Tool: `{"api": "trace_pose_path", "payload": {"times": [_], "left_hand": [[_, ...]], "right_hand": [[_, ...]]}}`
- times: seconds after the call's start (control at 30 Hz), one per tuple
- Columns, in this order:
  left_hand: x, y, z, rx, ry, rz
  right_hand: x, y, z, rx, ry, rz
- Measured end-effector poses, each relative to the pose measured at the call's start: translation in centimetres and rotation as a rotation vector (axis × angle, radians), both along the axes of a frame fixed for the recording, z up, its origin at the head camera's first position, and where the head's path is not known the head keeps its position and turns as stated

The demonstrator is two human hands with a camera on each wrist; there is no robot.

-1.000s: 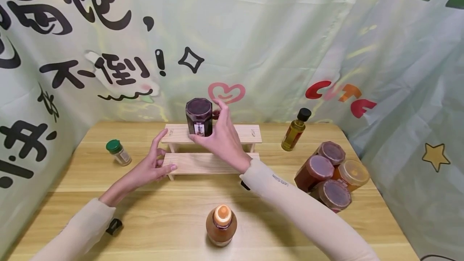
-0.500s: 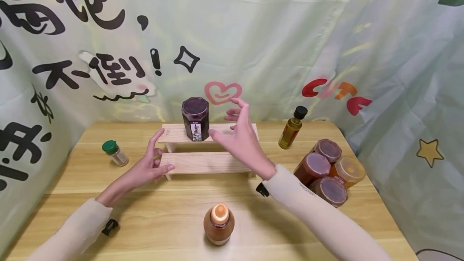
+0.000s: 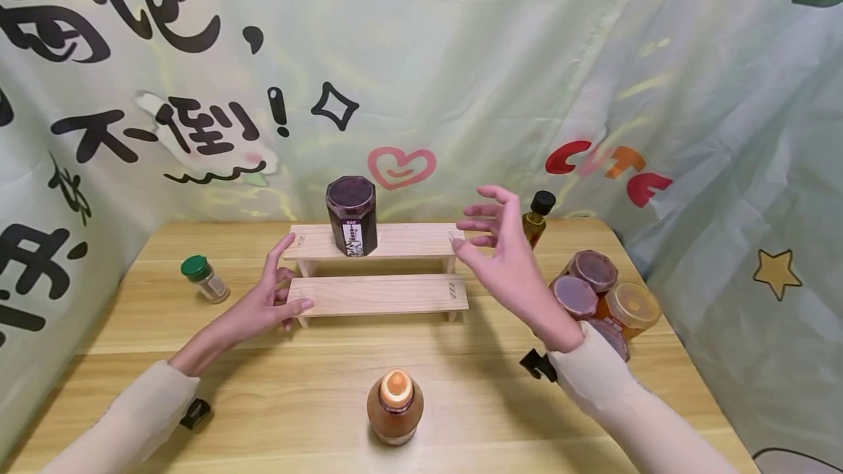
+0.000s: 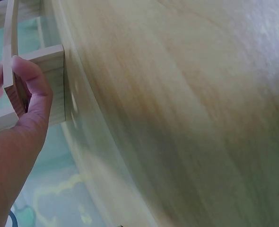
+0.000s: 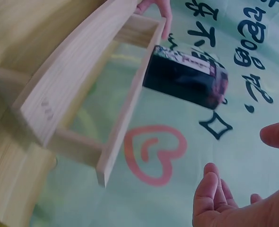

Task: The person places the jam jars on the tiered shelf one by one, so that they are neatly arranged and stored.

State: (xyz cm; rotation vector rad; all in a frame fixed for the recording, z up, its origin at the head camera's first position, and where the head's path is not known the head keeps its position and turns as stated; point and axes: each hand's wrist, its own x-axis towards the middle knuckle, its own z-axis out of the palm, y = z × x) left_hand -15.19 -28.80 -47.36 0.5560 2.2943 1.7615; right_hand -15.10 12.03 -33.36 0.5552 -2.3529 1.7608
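A two-step wooden rack (image 3: 382, 293) stands in the middle of the table. Near the left of its upper step, a dark purple jar (image 3: 351, 214) with an octagonal lid and a white label stands upright. My left hand (image 3: 260, 306) grips the rack's left end, thumb on the lower step and index finger reaching the upper one. In the left wrist view, fingers (image 4: 38, 85) curl around the end of a rack board (image 4: 10, 47). My right hand (image 3: 510, 262) is off the rack's right end with nothing in it, fingers loosely bent and thumb apart. The right wrist view shows the jar (image 5: 184, 78) away from this hand.
A brown bottle with an orange cap (image 3: 395, 408) stands in front of the rack. At left is a green-capped shaker (image 3: 205, 280). Behind my right hand stand an oil bottle (image 3: 535, 219) and several lidded jars (image 3: 632, 307). A printed curtain (image 3: 461, 79) hangs behind the table.
My right hand has let go of the purple jar, which now stands on the upper step, and has moved right. My left hand has stayed at the rack. The head view has shifted slightly.
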Motion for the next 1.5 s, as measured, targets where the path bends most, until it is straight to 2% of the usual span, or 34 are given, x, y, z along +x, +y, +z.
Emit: {"api": "trace_pose_path", "payload": {"times": [0.27,0.5,0.87,1.13,1.33,1.5], "left_hand": [[0.1,0.1,0.0,-0.007,-0.01,0.012],[0.1,0.2,0.0,-0.015,-0.03,0.027],[0.1,0.0,0.1,-0.014,-0.029,0.026],[0.2,0.0,0.0,-0.019,-0.025,0.021],[0.1,0.1,0.0,-0.018,-0.027,0.015],[0.1,0.1,0.0,-0.016,-0.022,0.012]], "right_hand": [[2.6,3.8,0.5,0.025,0.055,-0.05],[4.8,7.1,-0.2,0.097,0.084,-0.13],[7.1,12.3,-2.2,0.196,0.105,-0.198],[9.1,16.0,-4.5,0.156,0.171,-0.166],[10.5,17.6,-6.2,0.201,0.187,-0.178],[11.2,18.3,-7.8,0.242,0.248,-0.221]]}}
